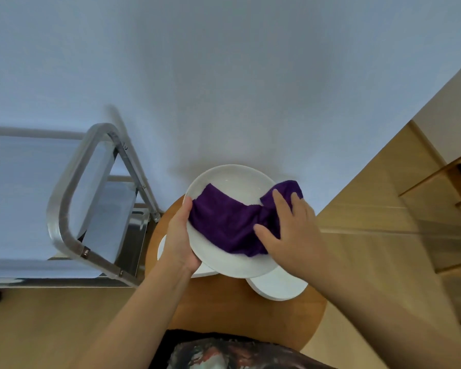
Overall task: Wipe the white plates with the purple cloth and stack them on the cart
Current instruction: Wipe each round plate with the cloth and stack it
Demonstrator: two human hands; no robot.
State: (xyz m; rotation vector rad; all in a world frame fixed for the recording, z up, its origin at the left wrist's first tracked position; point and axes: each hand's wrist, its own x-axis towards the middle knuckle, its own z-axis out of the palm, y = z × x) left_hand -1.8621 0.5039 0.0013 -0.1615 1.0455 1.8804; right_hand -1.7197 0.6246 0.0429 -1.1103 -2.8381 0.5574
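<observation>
The left hand (181, 235) grips the left edge of a white plate (232, 179), thumb on the rim, holding it up over a round wooden table (224, 307). The right hand (290, 227) lies flat, fingers straight, pressing the purple cloth (221, 222) onto the plate. More plates (277, 287) sit underneath, and the metal cart (72, 209) stands to the left.

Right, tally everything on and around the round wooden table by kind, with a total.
White round plates: 3, one held, one lower left, one lower right
Purple cloth: 1
Round wooden table: 1
Metal cart: 1
Hands: 2, left hand gripping the held plate's rim, right hand pressing the cloth
Total: 8
</observation>
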